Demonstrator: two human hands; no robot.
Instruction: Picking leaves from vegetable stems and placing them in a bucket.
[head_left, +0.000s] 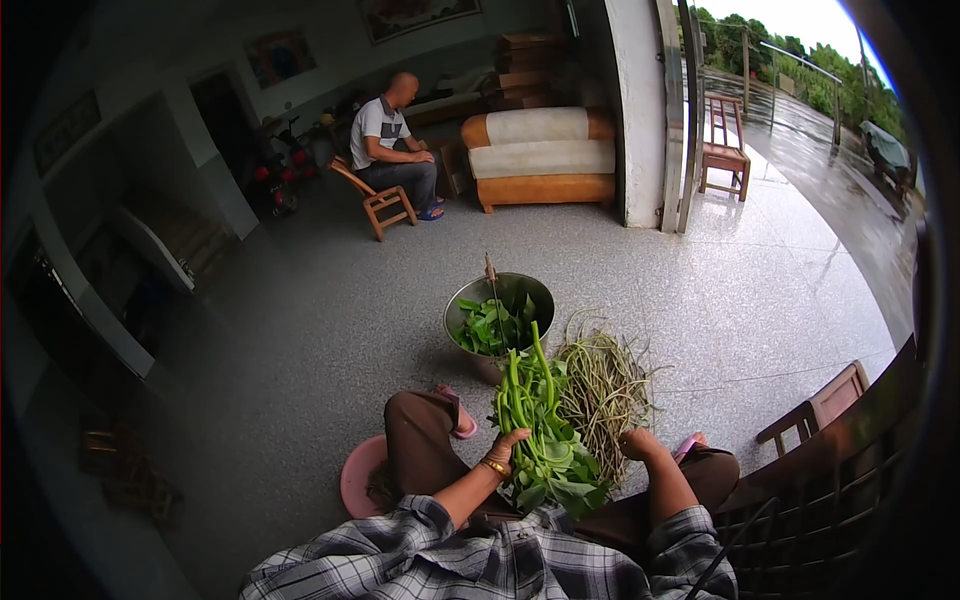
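My left hand (510, 448), with a yellow bangle at the wrist, grips a bunch of leafy green stems (536, 405) over my lap. The thick stem ends point away from me, and broad leaves hang towards my shirt. To the right, my right hand (639, 444) is curled at the edge of a loose heap of thin, yellowish-brown strands (602, 382). Whether its fingers pinch a strand cannot be made out. Just beyond the bunch stands a metal bucket (480, 366) with cut green leaves (484, 326) inside and an upright handle.
A pink basin (360, 480) sits by my left leg. At right is a small wooden chair (814, 409). Across the speckled floor (315, 337), a person (386, 142) sits on a low wooden chair near a sofa (544, 157). Another chair (725, 150) stands by the doorway.
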